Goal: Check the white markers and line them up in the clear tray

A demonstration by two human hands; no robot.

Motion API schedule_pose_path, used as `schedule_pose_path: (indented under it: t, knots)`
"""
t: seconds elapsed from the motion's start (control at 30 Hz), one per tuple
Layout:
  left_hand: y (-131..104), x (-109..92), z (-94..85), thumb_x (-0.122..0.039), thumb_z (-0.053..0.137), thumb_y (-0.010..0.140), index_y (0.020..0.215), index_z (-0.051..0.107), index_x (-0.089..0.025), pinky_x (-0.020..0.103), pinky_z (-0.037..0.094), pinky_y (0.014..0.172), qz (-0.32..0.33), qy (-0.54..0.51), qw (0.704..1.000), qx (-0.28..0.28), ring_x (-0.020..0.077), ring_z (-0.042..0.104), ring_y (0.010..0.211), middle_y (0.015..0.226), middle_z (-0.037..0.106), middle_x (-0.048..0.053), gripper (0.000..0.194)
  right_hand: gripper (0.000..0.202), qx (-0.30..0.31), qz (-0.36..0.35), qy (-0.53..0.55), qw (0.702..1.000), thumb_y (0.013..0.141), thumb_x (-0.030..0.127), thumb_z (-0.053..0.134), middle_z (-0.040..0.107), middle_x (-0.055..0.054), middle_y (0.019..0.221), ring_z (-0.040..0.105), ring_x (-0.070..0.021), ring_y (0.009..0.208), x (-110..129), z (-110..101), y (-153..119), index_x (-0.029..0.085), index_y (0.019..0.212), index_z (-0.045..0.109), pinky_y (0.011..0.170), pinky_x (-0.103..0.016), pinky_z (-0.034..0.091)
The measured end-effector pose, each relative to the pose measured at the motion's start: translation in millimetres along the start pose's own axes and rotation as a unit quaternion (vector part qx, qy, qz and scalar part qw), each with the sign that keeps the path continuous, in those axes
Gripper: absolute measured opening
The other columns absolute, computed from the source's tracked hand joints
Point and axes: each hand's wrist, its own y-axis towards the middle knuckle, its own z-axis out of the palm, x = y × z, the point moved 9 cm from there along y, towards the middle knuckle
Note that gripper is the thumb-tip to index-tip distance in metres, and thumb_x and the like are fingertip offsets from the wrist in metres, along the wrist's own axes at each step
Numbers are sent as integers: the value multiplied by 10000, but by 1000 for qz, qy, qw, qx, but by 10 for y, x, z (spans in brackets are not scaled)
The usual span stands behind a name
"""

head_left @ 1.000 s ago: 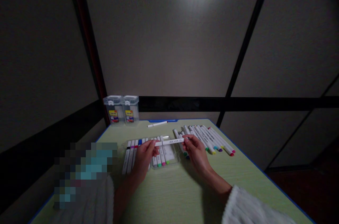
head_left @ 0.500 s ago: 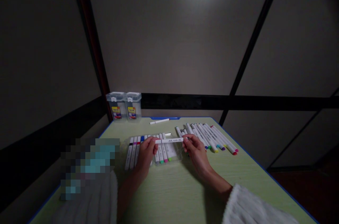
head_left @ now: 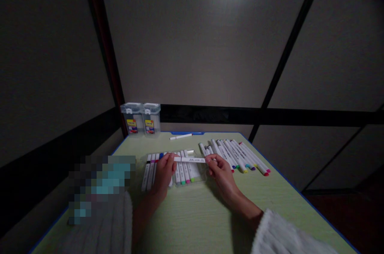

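A white marker [head_left: 192, 160] with dark print is stretched level between my two hands. My left hand [head_left: 163, 172] pinches its left end and my right hand [head_left: 220, 170] grips its right end; the fingers cover both tips. Below it lies a clear plastic tray [head_left: 198, 180] with several white markers side by side, their ends black, purple, red, blue, green, pink and lime. My left hand hides part of that row. Beyond my right hand, a loose group of markers [head_left: 229, 152] with coloured ends lies on the table.
Two clear lidded boxes [head_left: 151, 120] with yellow labels stand at the table's back left corner. A single white marker [head_left: 181, 137] lies near the back edge. A blurred, pixelated turquoise patch [head_left: 112, 182] is at the left. The pale green table [head_left: 195, 222] has a blue edge.
The marker between my hands has shifted slightly left and tilted a little, its right end lower. Both hands keep their hold, and the other markers lie as before.
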Motion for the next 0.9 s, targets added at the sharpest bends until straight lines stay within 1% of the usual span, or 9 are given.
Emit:
schedule_pose_path:
  t: [0.2,0.37,0.53,0.7,0.8,0.9]
  knots:
    - [6,18,11,-418,441,700,615,537,-215,246,225,401,-10,-13,1000,2,99,314,396,443,344,-41,240,311,-10,11,38,999,683,478,599,378,66,408,260,-70,395,-28,-11,2,169,668,572,391,-213,149]
    - [24,75,13,-381,444,694,641,546,-196,241,208,397,-16,-36,999,6,93,294,386,431,330,-52,218,242,-14,7,47,999,673,407,616,387,66,415,283,-71,407,-28,-25,3,173,647,562,400,-207,177]
    - [3,51,7,-356,447,715,658,560,-201,248,200,397,-15,-45,999,5,99,293,396,435,332,-50,200,196,-24,20,65,997,647,348,637,416,64,434,312,-69,420,-63,-37,11,180,620,541,409,-202,201]
    - [-16,44,11,-343,442,721,681,574,-200,255,199,404,-25,-39,999,6,103,288,393,427,318,-50,198,156,-23,28,82,996,622,308,648,459,50,483,365,-76,463,-62,-31,10,179,622,561,438,-203,251]
    - [-12,53,11,-353,434,732,704,585,-196,261,209,411,-30,-30,999,3,111,298,395,423,315,-48,220,151,-21,42,97,994,593,293,656,472,47,498,390,-77,476,-87,-24,8,176,635,571,450,-201,269]
    - [-4,59,0,-376,438,743,664,577,-198,260,208,405,-31,-21,999,-6,109,300,394,427,313,-45,240,176,-15,38,88,995,605,318,656,459,52,476,365,-72,448,-86,-16,5,174,637,559,429,-200,245]
